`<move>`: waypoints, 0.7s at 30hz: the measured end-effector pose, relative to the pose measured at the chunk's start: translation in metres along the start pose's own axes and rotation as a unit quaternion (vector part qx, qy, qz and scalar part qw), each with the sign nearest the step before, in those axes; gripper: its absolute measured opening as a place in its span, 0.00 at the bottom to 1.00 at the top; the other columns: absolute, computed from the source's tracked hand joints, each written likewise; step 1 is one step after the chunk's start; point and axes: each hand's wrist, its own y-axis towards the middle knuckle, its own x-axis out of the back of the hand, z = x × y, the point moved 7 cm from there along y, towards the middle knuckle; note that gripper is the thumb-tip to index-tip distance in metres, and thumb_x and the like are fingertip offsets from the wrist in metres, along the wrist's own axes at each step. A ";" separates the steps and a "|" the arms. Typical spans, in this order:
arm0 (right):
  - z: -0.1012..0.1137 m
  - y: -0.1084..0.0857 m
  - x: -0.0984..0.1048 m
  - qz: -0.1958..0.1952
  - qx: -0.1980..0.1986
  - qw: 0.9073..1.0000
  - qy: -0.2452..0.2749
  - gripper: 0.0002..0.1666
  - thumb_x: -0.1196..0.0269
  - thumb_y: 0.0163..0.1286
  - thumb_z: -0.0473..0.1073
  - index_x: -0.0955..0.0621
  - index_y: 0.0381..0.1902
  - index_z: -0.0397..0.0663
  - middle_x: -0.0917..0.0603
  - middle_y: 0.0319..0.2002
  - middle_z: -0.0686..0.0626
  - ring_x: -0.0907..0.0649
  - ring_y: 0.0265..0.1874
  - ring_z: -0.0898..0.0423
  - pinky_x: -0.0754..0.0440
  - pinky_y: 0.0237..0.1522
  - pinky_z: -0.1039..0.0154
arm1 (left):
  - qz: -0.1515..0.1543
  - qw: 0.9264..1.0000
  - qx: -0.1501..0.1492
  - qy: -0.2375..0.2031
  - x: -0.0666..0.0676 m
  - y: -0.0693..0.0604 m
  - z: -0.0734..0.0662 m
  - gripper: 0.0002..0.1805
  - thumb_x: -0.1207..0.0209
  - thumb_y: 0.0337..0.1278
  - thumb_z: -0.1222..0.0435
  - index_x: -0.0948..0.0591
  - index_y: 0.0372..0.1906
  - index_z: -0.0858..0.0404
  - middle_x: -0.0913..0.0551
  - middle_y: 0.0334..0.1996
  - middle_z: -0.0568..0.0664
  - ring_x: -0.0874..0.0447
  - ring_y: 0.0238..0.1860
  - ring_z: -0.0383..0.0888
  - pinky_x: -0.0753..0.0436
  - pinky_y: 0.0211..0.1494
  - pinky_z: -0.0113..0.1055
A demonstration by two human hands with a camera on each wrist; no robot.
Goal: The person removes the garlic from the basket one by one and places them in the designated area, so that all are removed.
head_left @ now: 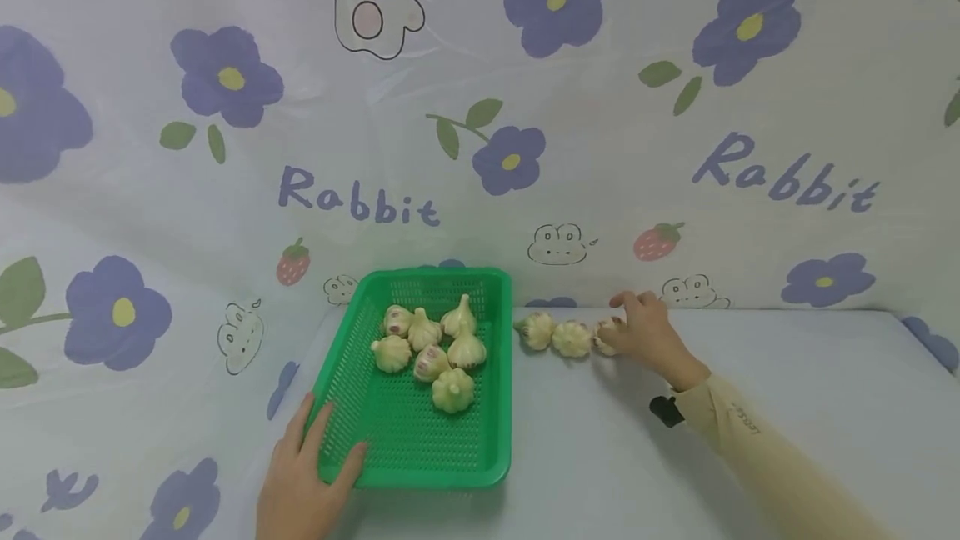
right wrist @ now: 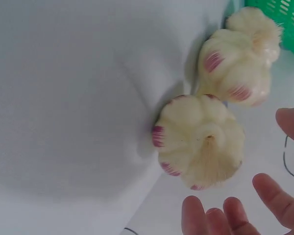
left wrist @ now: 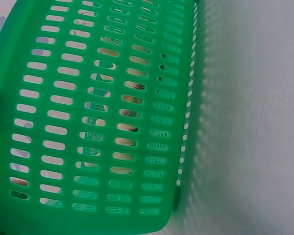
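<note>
Backdrop: a white sheet [head_left: 600, 148] is filling the upper part of the head view, carrying purple flowers [head_left: 510, 161], strawberries and the word "Rabbit".
Table: a pale tabletop [head_left: 795, 365] is spreading across the lower right of the frame, meeting the sheet near mid-height.
Basket: a green basket [head_left: 420, 478] is standing just left of the lower centre, its slotted wall taking up most of the left wrist view.
Garlic inside: seven garlic bulbs [head_left: 452, 391] are lying in the basket, mostly bunched in its upper and middle part; its lower part is showing bare mesh.
Garlic outside: three bulbs are sitting in a row to the right of the basket: a left bulb [head_left: 537, 331] just beside the rim, a middle bulb [head_left: 572, 340], and a right bulb [right wrist: 201, 142] that the fingers are partly covering in the head view.
Left hand: the left hand [head_left: 300, 473] is resting at the basket's lower left corner, fingers along the rim, thumb over the inside; it is holding no garlic.
Right hand: the right hand [head_left: 647, 332] is hovering at the right bulb with fingers spread and ungripped; the right wrist view is showing a gap between fingertips [right wrist: 192, 210] and bulb.
Progress: judging by the split, the handling is standing partway, seven bulbs in and three out; whether bulbs are going in or coming out, I cannot tell.
Sleeve: a tan sleeve [head_left: 780, 448] is running toward the lower right.
</note>
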 end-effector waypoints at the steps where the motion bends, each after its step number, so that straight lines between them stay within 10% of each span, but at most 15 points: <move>1: 0.004 0.000 -0.001 -0.001 0.005 1.000 -0.001 0.34 0.33 0.66 0.48 0.26 0.62 0.30 0.31 0.60 0.21 0.30 0.59 0.27 0.21 0.52 0.34 | 0.004 1.000 0.006 0.003 0.001 -0.002 0.002 0.40 0.36 0.67 0.45 0.29 0.76 0.62 0.37 0.80 0.57 0.27 0.69 0.66 0.21 0.61 0.68; 21: 0.052 -0.019 0.029 -0.023 0.049 0.998 -0.019 0.33 0.32 0.68 0.49 0.24 0.64 0.36 0.28 0.62 0.27 0.26 0.59 0.33 0.19 0.54 0.34 | 0.022 1.000 0.005 0.003 -0.003 0.004 0.002 0.40 0.37 0.67 0.46 0.29 0.75 0.65 0.37 0.79 0.61 0.26 0.67 0.68 0.22 0.63 0.67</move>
